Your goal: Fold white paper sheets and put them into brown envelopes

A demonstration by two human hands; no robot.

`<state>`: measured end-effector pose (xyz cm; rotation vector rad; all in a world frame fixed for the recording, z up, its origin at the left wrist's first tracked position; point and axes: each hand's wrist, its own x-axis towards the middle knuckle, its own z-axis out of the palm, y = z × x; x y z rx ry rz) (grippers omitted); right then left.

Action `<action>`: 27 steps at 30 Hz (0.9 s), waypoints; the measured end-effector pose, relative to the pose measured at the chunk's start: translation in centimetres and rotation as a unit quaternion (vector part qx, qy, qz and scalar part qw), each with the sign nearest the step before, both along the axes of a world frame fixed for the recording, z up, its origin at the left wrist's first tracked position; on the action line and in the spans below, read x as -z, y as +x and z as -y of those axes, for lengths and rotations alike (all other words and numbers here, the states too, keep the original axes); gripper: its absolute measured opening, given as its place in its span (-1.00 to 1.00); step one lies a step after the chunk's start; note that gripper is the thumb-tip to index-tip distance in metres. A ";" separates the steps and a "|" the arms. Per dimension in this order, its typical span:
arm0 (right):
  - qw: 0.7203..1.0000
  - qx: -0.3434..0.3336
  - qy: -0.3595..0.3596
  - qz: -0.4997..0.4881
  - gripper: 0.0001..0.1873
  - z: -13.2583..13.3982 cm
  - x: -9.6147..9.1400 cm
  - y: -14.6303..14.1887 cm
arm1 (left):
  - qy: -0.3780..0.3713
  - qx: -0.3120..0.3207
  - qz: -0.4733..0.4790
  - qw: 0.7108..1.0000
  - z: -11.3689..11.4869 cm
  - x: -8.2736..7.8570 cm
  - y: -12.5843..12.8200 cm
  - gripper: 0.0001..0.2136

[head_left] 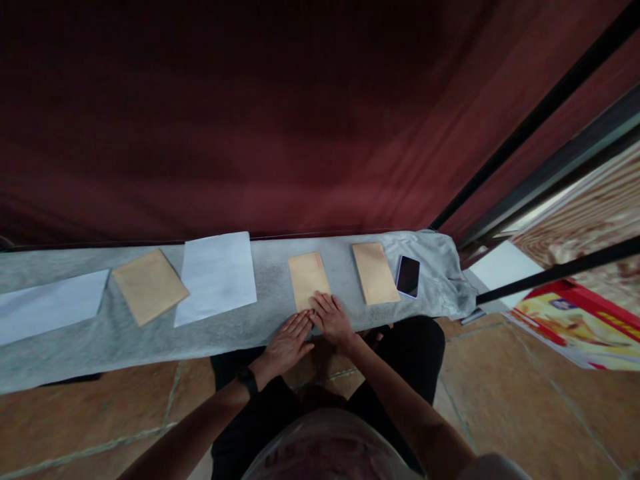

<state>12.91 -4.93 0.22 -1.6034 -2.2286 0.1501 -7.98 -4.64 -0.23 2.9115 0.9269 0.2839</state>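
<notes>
A tan paper envelope (307, 275) lies on the grey cloth in front of me, its near end partly under my hands. My right hand (332, 321) rests flat on its lower right part, fingers stretched out. At its near edge lies my left hand (289, 345), fingers extended and the thumb slightly apart; its fingertips meet those of the right hand. A dark band circles the left wrist. To the right is a thicker tan stack, apparently of envelopes (375, 273). Left of the hands lies a white sheet of paper (219, 279).
A grey cloth (273, 327) covers the narrow table. On it are a phone (409, 276) at right, another tan envelope pile (150, 287) and white paper (55, 305) at left. A dark red curtain (250, 133) hangs behind. A red-yellow box (583, 323) stands right, beyond a black pole (560, 272).
</notes>
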 end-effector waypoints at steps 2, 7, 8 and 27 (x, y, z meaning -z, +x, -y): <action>1.000 0.013 -0.003 0.016 -0.49 -1.5 0.2 -0.2 | 0.002 -0.002 0.005 1.000 0.1 0.0 0.0 -0.38; 0.997 0.056 -0.036 0.037 -0.47 -5.3 0.0 0.0 | 0.013 -0.015 -0.006 1.000 0.3 0.2 0.1 -0.38; 0.996 0.069 -0.046 0.039 -0.46 -6.1 -0.1 -0.1 | 0.014 -0.017 -0.010 1.000 0.3 0.2 0.1 -0.38; 0.986 0.145 -0.071 0.035 -0.38 -11.8 0.5 -0.5 | -0.012 -0.009 -0.007 1.000 0.4 0.4 0.0 -0.38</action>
